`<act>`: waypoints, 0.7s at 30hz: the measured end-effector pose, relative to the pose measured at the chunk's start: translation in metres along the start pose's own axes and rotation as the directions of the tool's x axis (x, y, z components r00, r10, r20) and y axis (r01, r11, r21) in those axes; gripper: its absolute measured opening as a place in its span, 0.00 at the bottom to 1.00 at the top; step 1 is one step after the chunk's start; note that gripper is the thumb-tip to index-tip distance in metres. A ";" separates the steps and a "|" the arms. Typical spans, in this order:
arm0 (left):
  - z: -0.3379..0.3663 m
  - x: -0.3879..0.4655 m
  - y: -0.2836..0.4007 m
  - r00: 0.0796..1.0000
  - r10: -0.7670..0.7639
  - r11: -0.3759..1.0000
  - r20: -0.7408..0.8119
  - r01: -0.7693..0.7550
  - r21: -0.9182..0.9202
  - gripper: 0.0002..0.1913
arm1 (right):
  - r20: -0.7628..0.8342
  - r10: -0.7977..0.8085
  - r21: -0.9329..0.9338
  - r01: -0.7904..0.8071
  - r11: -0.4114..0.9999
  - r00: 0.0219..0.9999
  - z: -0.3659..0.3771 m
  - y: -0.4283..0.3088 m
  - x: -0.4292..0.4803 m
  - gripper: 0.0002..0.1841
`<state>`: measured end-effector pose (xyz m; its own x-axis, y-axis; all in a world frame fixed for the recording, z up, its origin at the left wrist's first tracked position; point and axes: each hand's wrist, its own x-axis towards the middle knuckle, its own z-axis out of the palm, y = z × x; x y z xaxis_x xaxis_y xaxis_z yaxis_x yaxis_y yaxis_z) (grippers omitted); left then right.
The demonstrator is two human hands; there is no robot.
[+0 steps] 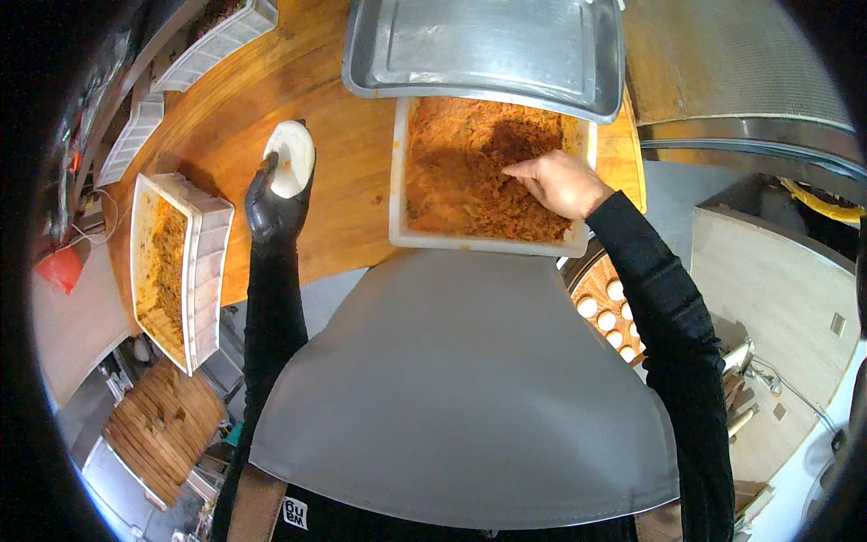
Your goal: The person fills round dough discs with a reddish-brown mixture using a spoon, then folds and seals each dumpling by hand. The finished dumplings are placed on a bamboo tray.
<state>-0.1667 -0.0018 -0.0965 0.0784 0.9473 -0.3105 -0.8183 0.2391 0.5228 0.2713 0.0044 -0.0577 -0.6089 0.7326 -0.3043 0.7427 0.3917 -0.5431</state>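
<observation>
My left hand (278, 203), in a black glove, cradles a flat round white dough wrapper (291, 159) above the wooden table. A small spot of orange filling marks the wrapper's middle. My bare right hand (559, 183) reaches over a white plastic tub (491, 244) of reddish-orange chopped filling (460, 162). Its fingers are drawn together, with the tips at or just above the filling. I see no clump between them, though their undersides are hidden.
A metal tray (484, 40) overlaps the tub's far edge. Left on the wooden table (339, 203) stands a second filling tub (210, 251). Small white pieces sit in a round steamer (596, 291) below right. A broad grey curved sheet (467, 379) blocks the lower middle.
</observation>
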 end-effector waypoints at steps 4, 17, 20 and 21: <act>0.075 -0.001 -0.016 0.979 -0.196 0.970 0.060 0.202 -0.137 0.22 | 0.107 0.056 0.219 -0.079 0.973 0.993 -0.020 0.002 -0.022 0.14; 0.134 0.010 -0.136 0.892 -0.431 0.881 0.135 0.385 0.274 0.23 | -0.299 0.372 0.653 -0.096 0.751 0.879 -0.028 -0.056 -0.110 0.15; 0.144 0.001 -0.159 0.936 -0.199 0.807 0.291 -0.011 0.590 0.20 | -0.625 0.187 0.156 -0.113 0.981 0.758 0.005 -0.074 -0.097 0.21; 0.146 -0.002 -0.159 0.922 -0.167 0.691 0.350 -0.144 0.709 0.19 | -0.669 0.119 -0.005 -0.165 0.986 0.734 0.016 -0.080 -0.094 0.26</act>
<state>0.0465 -0.0108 -0.0631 0.4084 0.9078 -0.0956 -0.1727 0.1796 0.9685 0.2646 -0.1053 0.0017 -0.1718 0.9566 0.2352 0.8343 0.2683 -0.4816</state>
